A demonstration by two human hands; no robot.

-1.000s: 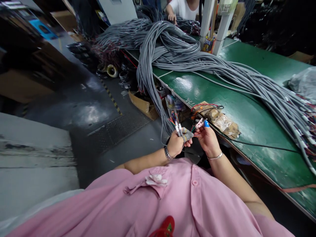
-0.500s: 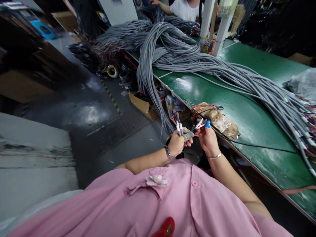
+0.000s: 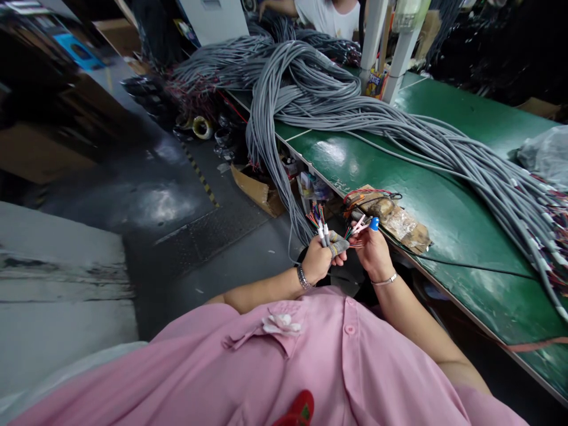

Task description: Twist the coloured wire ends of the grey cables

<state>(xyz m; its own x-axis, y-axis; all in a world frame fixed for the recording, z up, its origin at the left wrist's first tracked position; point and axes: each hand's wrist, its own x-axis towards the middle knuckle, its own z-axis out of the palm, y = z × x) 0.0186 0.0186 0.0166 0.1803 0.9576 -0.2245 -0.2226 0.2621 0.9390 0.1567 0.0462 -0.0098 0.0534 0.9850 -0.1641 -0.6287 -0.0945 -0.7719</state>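
My left hand [image 3: 320, 258], with a grey cover on its thumb, is closed around grey cables [image 3: 325, 238] whose white-banded ends fan out into thin coloured wires [image 3: 316, 214]. Just right of it, my right hand [image 3: 374, 253] wears a blue cap [image 3: 374, 223] on the thumb. Thin red and green wires [image 3: 354, 241] run between the two hands, and the right fingers pinch at them. A pink clip [image 3: 359, 225] shows at the right fingertips, in front of a taped brown bundle [image 3: 390, 218] on the table edge.
A thick bundle of grey cables [image 3: 328, 112] lies across the green table [image 3: 444, 222] and hangs over its near edge. White posts [image 3: 399, 62] rise from the table. Behind it is a person in white [image 3: 331, 16]. An open cardboard box [image 3: 255, 190] stands below.
Both hands have hardly moved; the right fingers have shifted slightly at the wires. The person across the table has moved an arm and leaned a little to the left.
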